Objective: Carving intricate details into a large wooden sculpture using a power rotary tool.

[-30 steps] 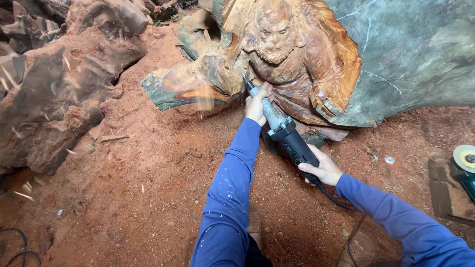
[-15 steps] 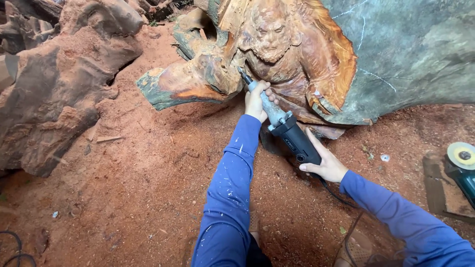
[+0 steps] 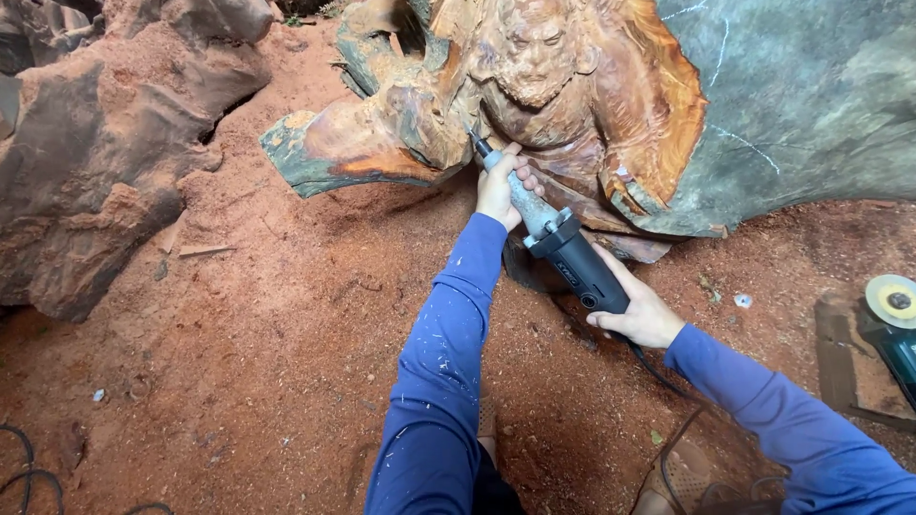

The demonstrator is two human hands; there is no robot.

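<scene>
**Two hands on a die grinder at a carved wooden figure**

The left hand (image 3: 504,187) is wrapped around the silver neck of a die grinder (image 3: 553,240), fingers curled tight just behind the bit. The right hand (image 3: 641,310) grips the tool's black rear body from below, where a dark cord leaves it. The grinder slants up and to the left, and its thin tip touches the wood carving (image 3: 563,86) at the lower left of the bearded figure's chest, beside a curved orange-brown limb of the same piece. Both arms wear blue long sleeves flecked with pale dust.

The carving lies on ground covered in reddish sawdust (image 3: 286,334), its right part grey and uncarved with chalk lines. A large rough wood mass (image 3: 105,153) sits well apart at the left. At the right edge, an angle grinder (image 3: 892,315) with a yellowish disc rests on a flat board, away from both hands. A loop of black cable (image 3: 24,467) shows at the lower left corner.
</scene>
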